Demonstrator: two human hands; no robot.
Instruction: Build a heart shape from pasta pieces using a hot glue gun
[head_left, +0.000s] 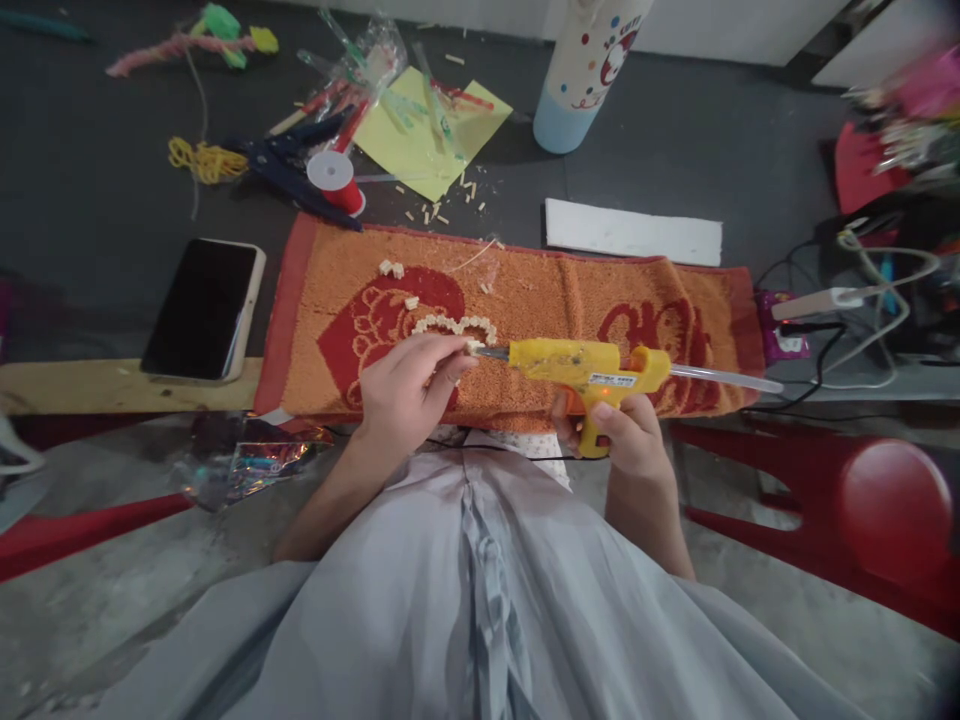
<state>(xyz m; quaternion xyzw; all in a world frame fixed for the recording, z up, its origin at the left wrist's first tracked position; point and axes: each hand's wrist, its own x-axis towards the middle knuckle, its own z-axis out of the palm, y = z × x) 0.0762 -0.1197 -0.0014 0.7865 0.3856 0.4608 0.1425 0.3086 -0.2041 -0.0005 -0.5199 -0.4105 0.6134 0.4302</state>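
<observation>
My right hand (636,432) is wrapped round the handle of a yellow hot glue gun (566,358), a clear glue stick (724,378) poking out of its back and a small orange light lit on it. The gun's nozzle points left, at my left fingertips. Between thumb and forefinger, my left hand (409,390) pinches a small cream-coloured piece (474,346) right at the nozzle tip; the fingers partly hide it. Just beyond lies a curved outline of small cream pieces (455,325) on an orange towel (525,290); my hand covers its lower part.
Loose cream pieces (391,269) lie on the towel and table. Behind are a red thread spool (336,183), dark blue pliers-like tool (281,160), yellow paper (431,150), bottle (585,80) and white strip (634,230). A phone (199,310) lies left; cables (892,290) run right.
</observation>
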